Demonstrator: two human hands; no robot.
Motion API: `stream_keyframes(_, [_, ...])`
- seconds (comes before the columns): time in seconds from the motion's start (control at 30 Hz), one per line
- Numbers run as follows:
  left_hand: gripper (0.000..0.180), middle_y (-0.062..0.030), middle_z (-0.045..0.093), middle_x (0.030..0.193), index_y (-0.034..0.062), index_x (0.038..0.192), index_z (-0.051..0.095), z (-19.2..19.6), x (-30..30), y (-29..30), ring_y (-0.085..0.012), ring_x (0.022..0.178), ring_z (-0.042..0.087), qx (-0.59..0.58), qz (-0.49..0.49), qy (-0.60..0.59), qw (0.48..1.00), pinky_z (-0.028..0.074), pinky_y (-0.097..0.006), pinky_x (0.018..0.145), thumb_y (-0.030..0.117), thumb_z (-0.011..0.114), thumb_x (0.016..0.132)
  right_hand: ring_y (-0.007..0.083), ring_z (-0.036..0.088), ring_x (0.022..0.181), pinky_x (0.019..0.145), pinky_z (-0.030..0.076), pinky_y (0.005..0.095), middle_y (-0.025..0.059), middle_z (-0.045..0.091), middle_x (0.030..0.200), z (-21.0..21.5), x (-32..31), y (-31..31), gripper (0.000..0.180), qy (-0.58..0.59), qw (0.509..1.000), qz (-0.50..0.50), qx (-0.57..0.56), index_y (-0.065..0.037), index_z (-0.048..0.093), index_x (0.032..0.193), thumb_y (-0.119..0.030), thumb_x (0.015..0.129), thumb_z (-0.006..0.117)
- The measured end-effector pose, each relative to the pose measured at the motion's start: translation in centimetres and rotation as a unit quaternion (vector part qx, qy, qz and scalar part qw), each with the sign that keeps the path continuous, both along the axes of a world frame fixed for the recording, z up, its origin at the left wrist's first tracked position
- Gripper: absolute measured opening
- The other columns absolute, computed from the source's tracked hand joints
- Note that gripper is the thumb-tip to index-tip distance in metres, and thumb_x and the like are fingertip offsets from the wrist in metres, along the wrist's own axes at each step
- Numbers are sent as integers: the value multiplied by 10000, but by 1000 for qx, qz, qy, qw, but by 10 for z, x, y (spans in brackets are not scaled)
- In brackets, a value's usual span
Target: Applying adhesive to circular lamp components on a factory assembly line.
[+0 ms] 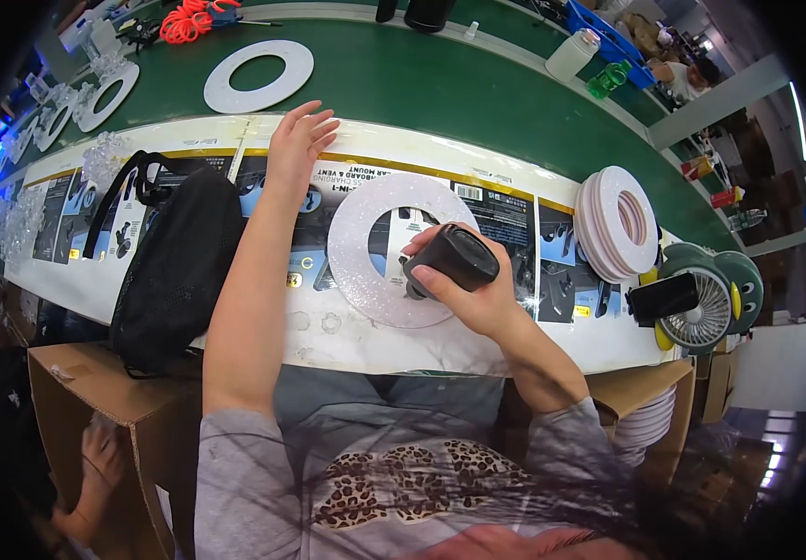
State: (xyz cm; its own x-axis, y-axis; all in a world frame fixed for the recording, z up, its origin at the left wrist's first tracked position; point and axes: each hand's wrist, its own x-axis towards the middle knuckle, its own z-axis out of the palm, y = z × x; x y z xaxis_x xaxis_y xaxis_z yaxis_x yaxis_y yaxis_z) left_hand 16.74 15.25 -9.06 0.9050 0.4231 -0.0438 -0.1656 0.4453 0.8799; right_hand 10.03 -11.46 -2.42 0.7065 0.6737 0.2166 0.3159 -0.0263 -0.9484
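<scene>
Head view: the right hand (478,294) holds a black tool (452,259), its fingers (436,278) wrapped narrow around the body. The tool's long axis runs from about 2 o'clock at its rounded rear end down to 8 o'clock at its nose, and the nose meets the inner right edge of the glitter ring (389,252). The ring lies flat on the printed sheet (515,215) that covers the near edge of the desk (440,84), directly ahead of the person's torso. From the right fingers the ring's centre hole lies at roughly 10 o'clock, just beside them; the bulk of the ring extends toward 9 o'clock. The left hand (298,142) is empty, fingers spread wide and flat, resting on the far edge of the sheet at about 11 o'clock from the ring and apart from it. The right hand is therefore the nearer one to the ring; the left forearm crosses just beside the ring's left rim. A black mesh bag (177,266) lies at 9 o'clock of the ring, and a stack of rings (619,224) stands on edge at 3 o'clock, with a small fan (701,303) near it at 4 o'clock.
</scene>
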Motion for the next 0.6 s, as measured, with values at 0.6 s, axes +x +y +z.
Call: stream_keyframes(0.6, [375, -204, 537, 1214, -25, 1261, 448, -8, 0, 4, -270, 1090, 568, -24, 0, -21, 999, 462, -356, 939, 148, 493, 932, 113, 634, 788, 718, 490, 231, 65, 680, 900, 48, -4, -21, 336, -149, 971, -101, -155, -12, 664, 958, -126, 671, 796])
